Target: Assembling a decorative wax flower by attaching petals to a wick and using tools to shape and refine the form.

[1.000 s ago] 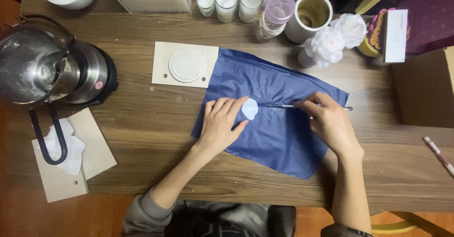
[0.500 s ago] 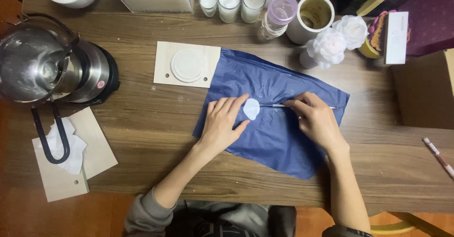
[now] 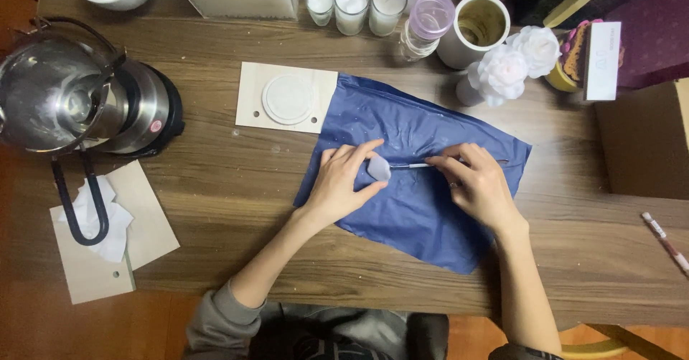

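Note:
A blue cloth (image 3: 423,209) lies spread on the wooden table (image 3: 237,195). On it my left hand (image 3: 341,184) pinches a small pale wax disc (image 3: 378,167) between thumb and fingers. My right hand (image 3: 477,184) grips a thin metal tool (image 3: 410,165) whose tip meets the edge of the disc. Both hands rest on the cloth, close together.
A steel pot (image 3: 68,98) with a black handle stands at the left on a hotplate. A wooden board with a round white disc (image 3: 287,98) sits left of the cloth. Candle glasses (image 3: 352,5), a cup (image 3: 477,26), white wax roses (image 3: 517,62) and a cardboard box (image 3: 646,137) line the back and right.
My right hand and the thin tool have shifted left toward the disc. My left hand has curled more around the disc, tilting it.

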